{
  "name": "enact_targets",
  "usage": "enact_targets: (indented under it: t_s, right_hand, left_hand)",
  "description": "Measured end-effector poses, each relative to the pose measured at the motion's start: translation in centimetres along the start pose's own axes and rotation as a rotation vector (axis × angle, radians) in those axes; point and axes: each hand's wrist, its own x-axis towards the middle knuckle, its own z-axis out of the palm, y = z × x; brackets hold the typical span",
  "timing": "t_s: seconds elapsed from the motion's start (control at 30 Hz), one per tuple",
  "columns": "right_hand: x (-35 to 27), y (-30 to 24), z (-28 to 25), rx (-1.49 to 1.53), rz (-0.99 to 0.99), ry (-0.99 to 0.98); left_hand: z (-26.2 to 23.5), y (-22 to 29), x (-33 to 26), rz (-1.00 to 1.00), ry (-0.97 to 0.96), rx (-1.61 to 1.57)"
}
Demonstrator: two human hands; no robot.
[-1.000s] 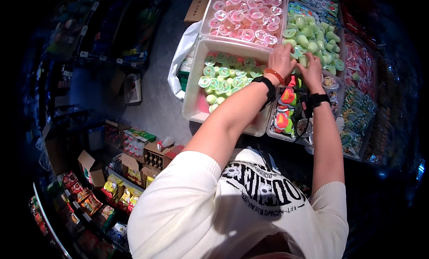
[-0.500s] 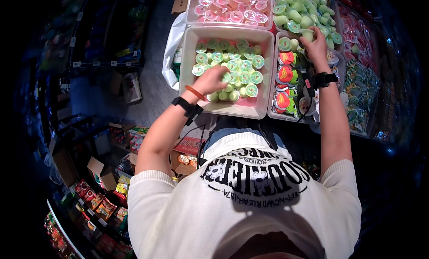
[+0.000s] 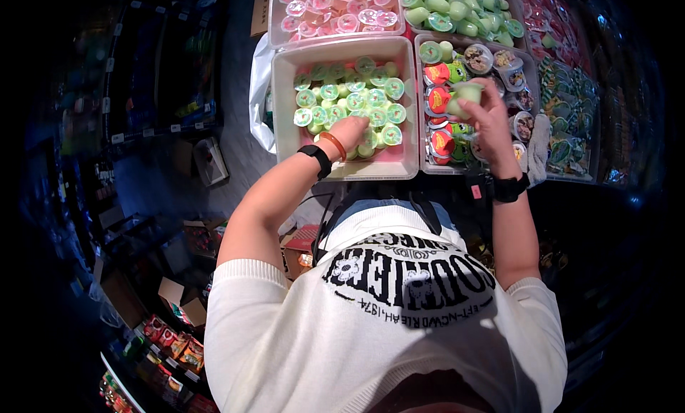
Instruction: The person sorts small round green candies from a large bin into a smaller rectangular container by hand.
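My left hand [image 3: 351,132] reaches into a white bin [image 3: 342,172] filled with several green jelly cups [image 3: 349,99], its fingers down among the cups at the bin's near side; whether it grips one is hidden. My right hand [image 3: 485,113] is raised over the neighbouring clear bin [image 3: 419,106] of mixed cups and holds a pale green jelly cup [image 3: 467,93]. Both wrists carry black bands, and the left also has an orange one.
A bin of pink cups [image 3: 335,13] and a bin of green cups [image 3: 457,13] lie farther away. Packaged sweets [image 3: 571,106] fill the right side. Shelves and open cardboard boxes [image 3: 182,302] stand at lower left. A white plastic bag [image 3: 260,92] hangs beside the white bin.
My left hand moved from the far green-cup bin back to the near white bin and sank among its cups. My right hand drew nearer, now holding a pale green cup.
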Motion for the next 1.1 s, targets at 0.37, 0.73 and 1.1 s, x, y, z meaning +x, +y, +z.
enact_targets:
  t_s: [0.37,0.73,1.1]
  right_hand:
    - [-1.3,5.2,5.2,0.317,0.394,-0.15]
    - [-0.8,6.7,5.6,0.529,0.405,-0.092]
    - [-2.4,4.6,2.0,0.523,0.272,0.035]
  left_hand:
    - [-9.7,8.6,-2.1,-0.114,-0.049,-1.193]
    - [-7.6,5.0,-3.5,-0.148,-0.008,-1.128]
    - [-1.2,5.2,0.6,0.078,-0.439,-0.332]
